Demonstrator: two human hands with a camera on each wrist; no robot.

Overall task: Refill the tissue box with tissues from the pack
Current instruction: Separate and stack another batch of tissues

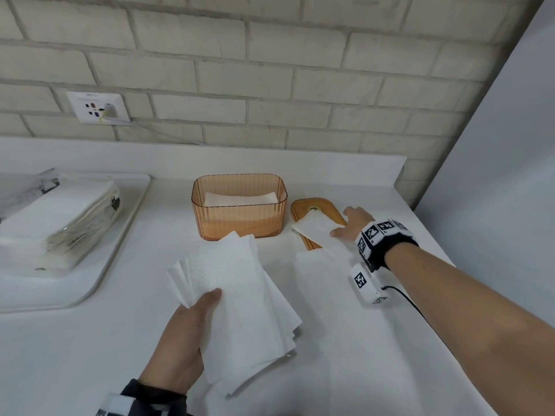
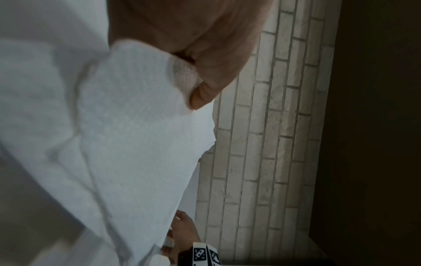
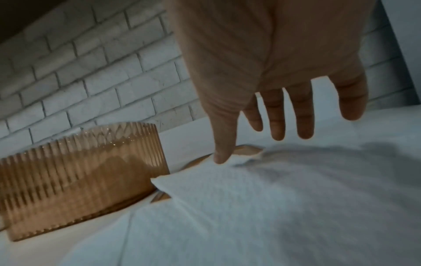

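The white desk (image 1: 345,355) carries everything. At its left a tray (image 1: 132,211) holds the opened tissue pack (image 1: 60,217). In the middle stands the amber ribbed tissue box (image 1: 238,219), lid off, with only a thin layer of tissue at its bottom; its lid (image 1: 303,205) lies just to the right, partly under a loose tissue (image 1: 318,231). The left hand (image 1: 180,334) holds a fanned stack of tissues (image 1: 240,301) in front of the box, thumb pinching on top, the other fingers hidden beneath. The right hand (image 1: 353,223) reaches over the loose tissue, fingers (image 3: 278,117) straight and spread, thumb touching the sheet. Best, I judge, to square the fanned stack first with both hands, then lower it flat into the box so no corner folds against the wall.
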